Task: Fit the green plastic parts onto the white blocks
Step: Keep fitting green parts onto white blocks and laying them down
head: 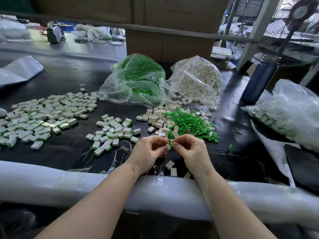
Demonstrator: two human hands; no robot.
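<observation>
Dark surface (69,75), heaped with parts. Left hand (148,150) fingers pinch a white block (168,146); right hand (189,150) pinches a green part (171,144) touching it at 3 o'clock. Joining likely means pressing leftward.

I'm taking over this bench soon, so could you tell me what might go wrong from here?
1. The green part pinched by the right hand meets the white block in the left hand off the table; a slip could drop either.
2. Loose white blocks lie beside the foam-wrapped edge and could get knocked off.
</observation>
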